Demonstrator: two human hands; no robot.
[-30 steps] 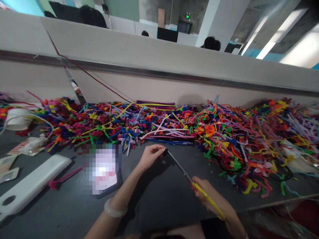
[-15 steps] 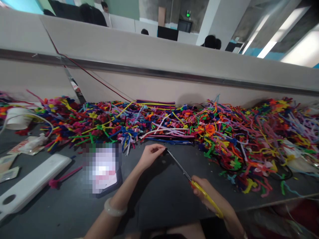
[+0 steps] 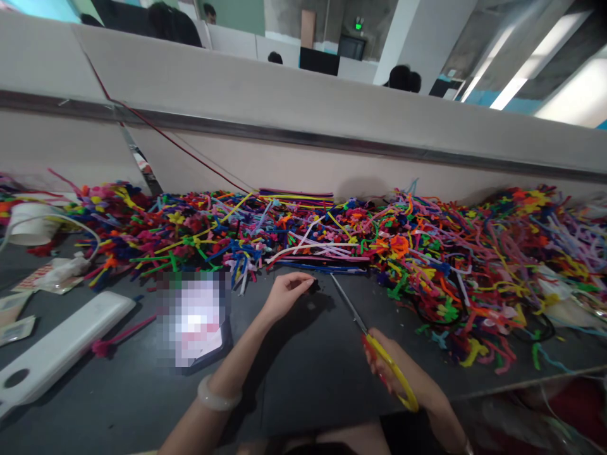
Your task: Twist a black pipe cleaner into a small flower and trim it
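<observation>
My left hand [image 3: 288,294] pinches a small black fuzzy piece [image 3: 315,285] between thumb and fingertips, just above the dark desk [image 3: 303,385]. It looks like a bit of pipe cleaner, mostly too small to make out. In my right hand [image 3: 391,357] is a pair of scissors [image 3: 353,308] with yellow and red handles. Their blades look closed and point up and left, a short way to the right of the black piece and apart from it. A long heap of colourful pipe cleaners [image 3: 327,237] lies beyond both hands.
A phone [image 3: 199,325] with a blurred screen lies left of my left forearm. Further left are a white long device [image 3: 71,347], a pink pipe-cleaner piece [image 3: 123,333], small packets [image 3: 16,330] and a white cup [image 3: 32,225]. A low partition [image 3: 303,133] stands behind the heap.
The scissor tips have moved away from the black piece, to the right, and the blades have swung more upright. My left hand has stayed nearly still with the piece.
</observation>
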